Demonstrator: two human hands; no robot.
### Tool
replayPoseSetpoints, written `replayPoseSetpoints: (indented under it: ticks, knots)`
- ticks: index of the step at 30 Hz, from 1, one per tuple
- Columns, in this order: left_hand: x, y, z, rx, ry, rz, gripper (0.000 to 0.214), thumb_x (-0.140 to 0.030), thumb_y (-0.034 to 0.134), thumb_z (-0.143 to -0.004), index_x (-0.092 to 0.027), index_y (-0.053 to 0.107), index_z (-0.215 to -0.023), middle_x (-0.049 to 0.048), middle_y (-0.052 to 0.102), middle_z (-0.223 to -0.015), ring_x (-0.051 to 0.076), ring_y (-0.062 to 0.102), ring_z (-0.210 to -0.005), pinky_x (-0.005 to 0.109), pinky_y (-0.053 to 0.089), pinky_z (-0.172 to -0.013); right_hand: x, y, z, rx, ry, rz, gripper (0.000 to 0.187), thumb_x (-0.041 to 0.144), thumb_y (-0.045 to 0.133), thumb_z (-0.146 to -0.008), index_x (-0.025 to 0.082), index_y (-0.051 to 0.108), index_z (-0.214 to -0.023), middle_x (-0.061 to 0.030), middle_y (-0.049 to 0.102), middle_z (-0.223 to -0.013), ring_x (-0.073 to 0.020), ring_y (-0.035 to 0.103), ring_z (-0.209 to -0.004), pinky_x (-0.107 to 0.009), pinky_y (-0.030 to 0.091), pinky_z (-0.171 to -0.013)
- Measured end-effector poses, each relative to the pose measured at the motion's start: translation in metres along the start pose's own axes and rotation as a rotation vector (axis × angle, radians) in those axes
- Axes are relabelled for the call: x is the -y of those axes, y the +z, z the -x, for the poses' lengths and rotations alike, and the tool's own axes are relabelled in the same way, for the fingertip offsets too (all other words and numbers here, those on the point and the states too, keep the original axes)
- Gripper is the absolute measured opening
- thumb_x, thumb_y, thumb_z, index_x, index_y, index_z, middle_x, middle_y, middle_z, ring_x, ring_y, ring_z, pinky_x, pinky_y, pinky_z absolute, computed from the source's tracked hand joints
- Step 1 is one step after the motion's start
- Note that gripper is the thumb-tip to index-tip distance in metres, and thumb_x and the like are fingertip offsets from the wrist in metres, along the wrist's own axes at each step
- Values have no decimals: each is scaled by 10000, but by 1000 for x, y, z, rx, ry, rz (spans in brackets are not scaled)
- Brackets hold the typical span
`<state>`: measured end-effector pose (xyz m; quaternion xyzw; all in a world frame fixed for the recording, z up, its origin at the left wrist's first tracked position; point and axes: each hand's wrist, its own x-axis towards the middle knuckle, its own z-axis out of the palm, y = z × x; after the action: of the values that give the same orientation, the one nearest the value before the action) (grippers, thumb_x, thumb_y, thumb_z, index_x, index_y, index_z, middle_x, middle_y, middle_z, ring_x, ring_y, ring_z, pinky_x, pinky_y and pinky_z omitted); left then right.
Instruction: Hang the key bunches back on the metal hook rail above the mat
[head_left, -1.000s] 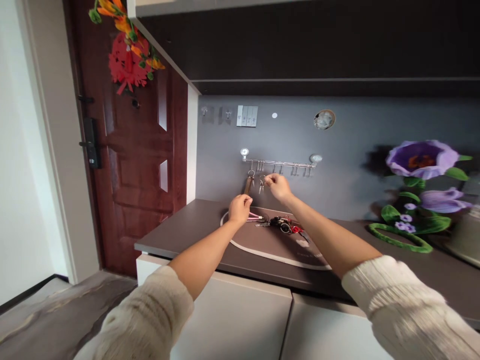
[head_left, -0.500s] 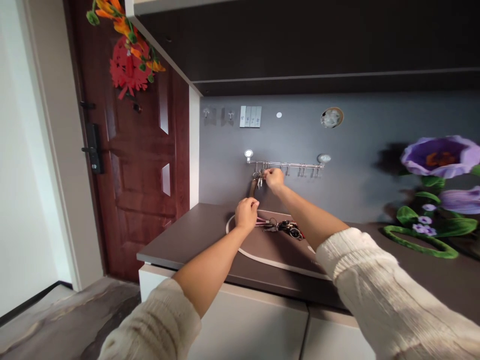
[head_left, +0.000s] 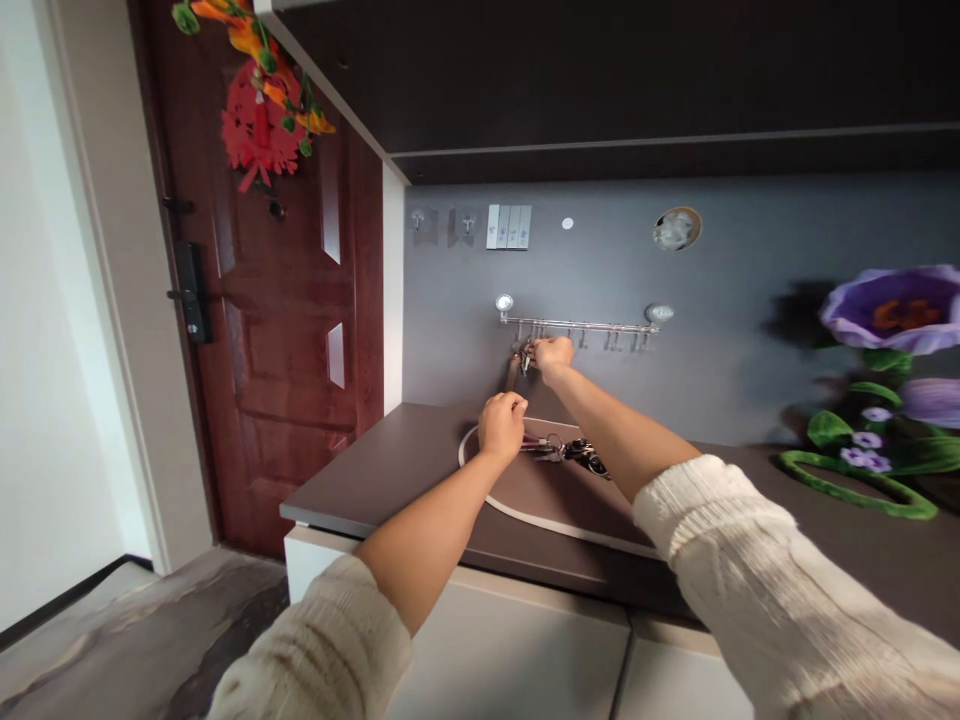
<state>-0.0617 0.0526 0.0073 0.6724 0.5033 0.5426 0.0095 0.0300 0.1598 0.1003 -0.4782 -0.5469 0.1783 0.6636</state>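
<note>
1. L hand (head_left: 502,428): fingers curled, low over counter (head_left: 375,460); can't tell if gripping anything.
2. Brown strap (head_left: 512,375): hangs nr L end of hook rail (head_left: 600,327), lower end by L hand, poss. hidden.
3. Small keys (head_left: 526,360): just beside strap, below rail, at fingertips of R hand (head_left: 553,355).
4. R hand: pinched narrow, holding small keys.
5. Key pile (head_left: 577,452): on mat (head_left: 547,490), on counter.
6. Purple flower (head_left: 892,337): far R.
</note>
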Motion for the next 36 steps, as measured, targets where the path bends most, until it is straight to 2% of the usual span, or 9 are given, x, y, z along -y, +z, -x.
replayPoseSetpoints:
  ticks: [3, 7, 14, 20, 27, 32, 36]
  knots:
    - [0, 0, 0, -5, -1, -4, 162, -212, 463, -817, -179, 621, -811, 50, 624, -848, 155, 530, -812, 271, 391, -757, 5, -1, 6, 40, 81, -27, 152, 195, 526, -728, 104, 640, -771, -80, 591, -550, -158, 582, -539, -259, 482, -511]
    - [0, -1, 0, -3, -5, -14, 162, -210, 461, -818, -180, 620, -808, 52, 623, -849, 157, 531, -808, 273, 392, -756, 9, -3, 15, -7, 214, -11, 114, 147, 521, -712, 114, 631, -724, -85, 607, -611, -149, 577, -522, -276, 498, -487]
    - [0, -3, 1, 6, -19, -18, 158, -211, 463, -815, -182, 618, -807, 53, 628, -866, 161, 536, -813, 275, 397, -750, 11, -14, 24, 7, 228, 1, 86, 133, 536, -709, 118, 621, -698, -55, 596, -604, -111, 550, -491, -251, 501, -464]
    - [2, -4, 1, 46, -1, -22, 158, -209, 475, -808, -183, 627, -778, 48, 630, -845, 154, 540, -803, 269, 398, -760, 13, -31, 35, 86, 202, 11, 104, 126, 506, -738, 127, 583, -669, -34, 588, -583, -83, 527, -481, -216, 482, -454]
    - [-1, -8, 6, 160, 74, -57, 148, -201, 497, -795, -185, 644, -778, 49, 639, -849, 158, 544, -819, 267, 399, -769, 14, -67, 65, 247, 157, -39, 111, 112, 478, -767, 133, 558, -694, -43, 611, -673, -71, 547, -545, -180, 450, -493]
    - [-2, -8, 10, 282, 154, -87, 144, -208, 513, -783, -197, 656, -798, 45, 637, -863, 160, 540, -848, 261, 399, -775, -1, -93, 92, 360, 103, -6, 66, 133, 536, -740, 127, 594, -770, -49, 635, -713, -85, 558, -590, -201, 451, -557]
    - [-4, -8, 14, 368, 238, -103, 145, -214, 523, -774, -194, 666, -788, 45, 637, -832, 167, 541, -824, 270, 400, -774, -19, -112, 108, 424, -19, 156, 118, 185, 585, -709, 140, 624, -811, -39, 651, -738, -106, 556, -627, -232, 448, -611]
